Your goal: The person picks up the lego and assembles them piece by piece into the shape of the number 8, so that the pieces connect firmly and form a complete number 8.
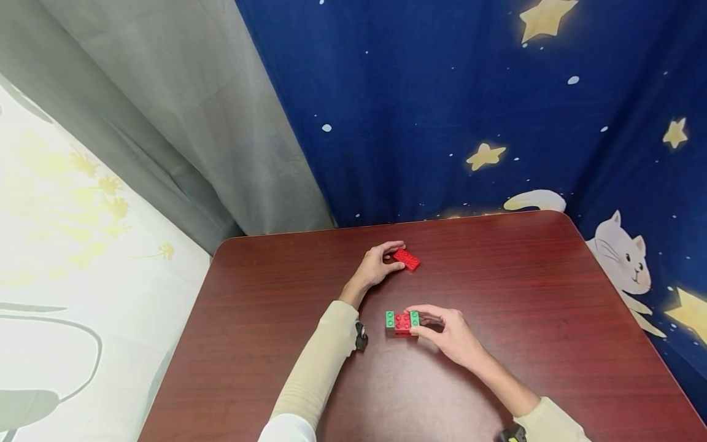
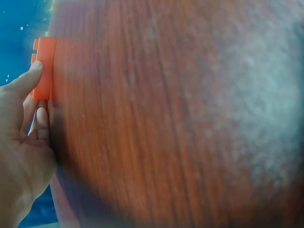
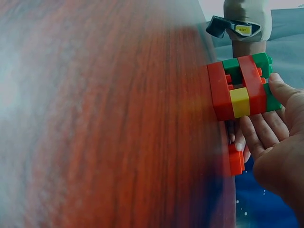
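Observation:
My left hand point(image 1: 374, 267) pinches one end of a long red toy building brick point(image 1: 407, 259) lying studs up on the table. In the left wrist view the thumb lies against that red brick point(image 2: 45, 71), with the fingers partly hidden beyond it. Nearer to me stands a layered stack of building bricks point(image 3: 220, 92): red at the base, a yellow and a green brick above, another red layer, then two green bricks at opposite ends on top. My right hand point(image 1: 455, 337) grips the right-hand green top brick point(image 1: 415, 318) between thumb and fingers.
Both the stack and the loose brick are on a dark reddish wood-grain table point(image 1: 265, 288). A blue curtain point(image 1: 420, 110) with stars and a grey curtain point(image 1: 210, 123) hang behind its far edge. Black bands point(image 1: 361, 336) are worn at the wrists.

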Demonstrator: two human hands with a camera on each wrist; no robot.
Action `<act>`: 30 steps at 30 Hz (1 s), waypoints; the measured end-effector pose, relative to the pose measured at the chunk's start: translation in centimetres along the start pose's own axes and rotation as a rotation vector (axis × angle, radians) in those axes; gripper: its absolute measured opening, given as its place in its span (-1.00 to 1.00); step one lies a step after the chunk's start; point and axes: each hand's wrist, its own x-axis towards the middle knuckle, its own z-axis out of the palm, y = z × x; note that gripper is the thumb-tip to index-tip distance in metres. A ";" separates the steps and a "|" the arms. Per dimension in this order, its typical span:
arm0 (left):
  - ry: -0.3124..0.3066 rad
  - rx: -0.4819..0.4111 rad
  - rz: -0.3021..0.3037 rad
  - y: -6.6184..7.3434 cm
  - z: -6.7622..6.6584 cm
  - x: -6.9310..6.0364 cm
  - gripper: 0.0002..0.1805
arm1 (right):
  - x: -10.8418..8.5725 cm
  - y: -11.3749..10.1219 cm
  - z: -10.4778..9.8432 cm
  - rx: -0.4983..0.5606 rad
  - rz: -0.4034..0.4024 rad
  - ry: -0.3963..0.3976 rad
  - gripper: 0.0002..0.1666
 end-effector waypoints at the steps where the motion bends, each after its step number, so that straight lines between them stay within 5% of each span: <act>1: 0.004 0.004 0.003 0.0 0.0 0.0 -0.38 | 0.0 0.0 0.0 0.000 0.001 -0.002 -0.56; 12: 0.040 0.033 -0.009 0.0 -0.7 -1.1 -0.53 | 0.1 -0.2 -0.1 -0.001 0.000 -0.009 -0.56; 19: 0.064 -0.013 0.062 0.1 -1.3 -2.6 -0.54 | 0.0 -0.3 -0.1 -0.002 0.006 -0.010 -0.56; 30: 0.069 -0.132 0.165 3.0 -2.3 -6.1 -0.58 | 0.0 -0.2 -0.1 -0.018 0.002 0.004 -0.55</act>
